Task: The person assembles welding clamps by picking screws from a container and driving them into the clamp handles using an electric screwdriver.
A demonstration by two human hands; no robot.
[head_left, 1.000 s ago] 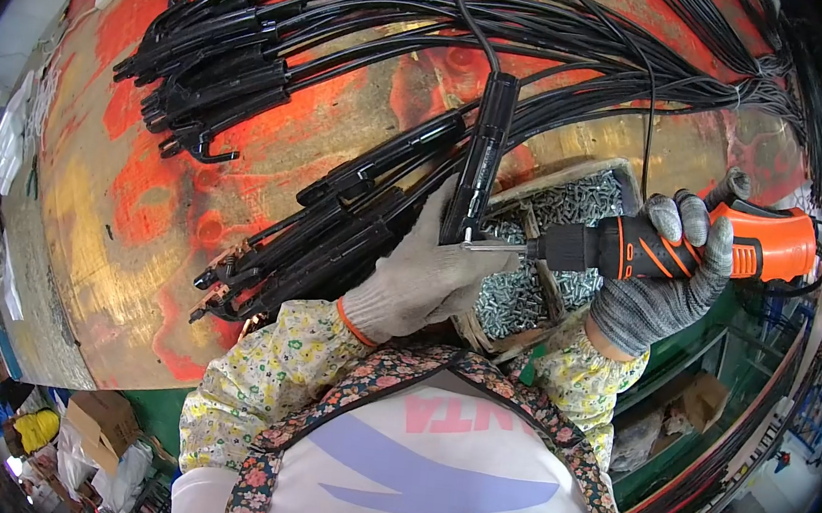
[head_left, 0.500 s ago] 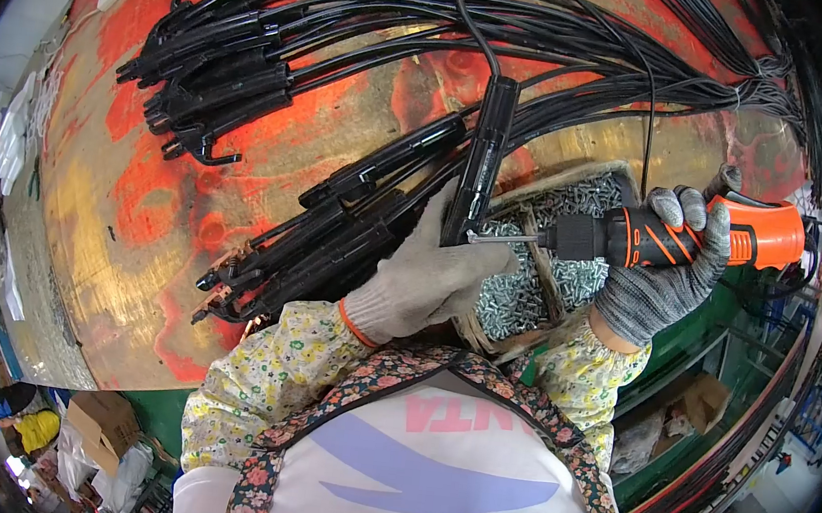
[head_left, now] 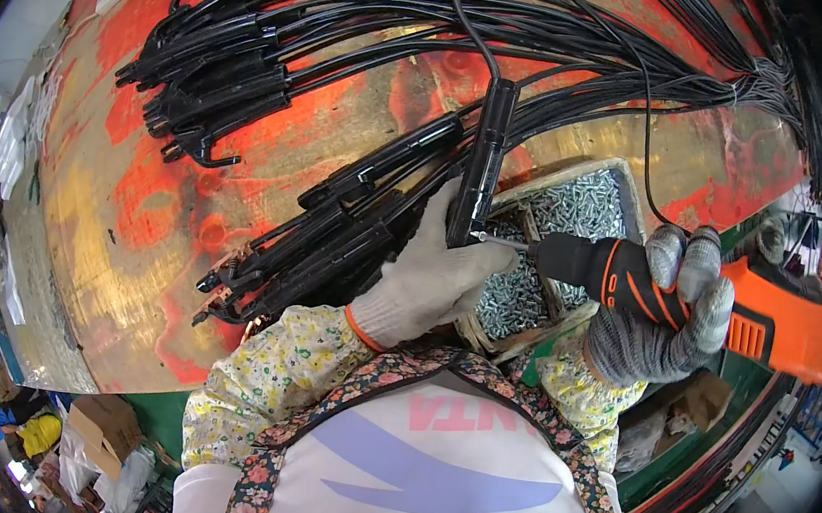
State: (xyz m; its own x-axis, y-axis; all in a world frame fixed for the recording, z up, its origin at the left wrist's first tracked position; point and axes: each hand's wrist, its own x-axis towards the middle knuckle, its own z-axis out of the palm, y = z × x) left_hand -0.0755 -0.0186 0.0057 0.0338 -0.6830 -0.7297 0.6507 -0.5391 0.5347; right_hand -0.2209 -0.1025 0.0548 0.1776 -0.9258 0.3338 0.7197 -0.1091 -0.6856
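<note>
My left hand (head_left: pixel 438 284), in a pale work glove, is closed around the lower end of a black electrode holder (head_left: pixel 487 154), which stands nearly upright with its cable leaving the top. Gripped in my right hand (head_left: pixel 670 319), in a grey striped glove, is an orange and black electric screwdriver (head_left: pixel 790 321). Its bit points left and meets the holder's side near my left thumb. Whether a screw sits at the tip is too small to tell. Beneath the tool lies a wooden box (head_left: pixel 626 169) of small silver screws (head_left: pixel 582 204), split by a divider.
Several more electrode holders (head_left: pixel 333 238) lie left of my left hand, and another pile (head_left: pixel 220 76) rests farther back. Their black cables (head_left: pixel 555 31) run right to a tied bundle. The worktable (head_left: pixel 140 258) is stained red. Cardboard boxes (head_left: pixel 102 429) stand below its edge.
My right hand has swung the screwdriver's rear end down and to the right, so the tool now tilts. My left hand and its holder have barely moved.
</note>
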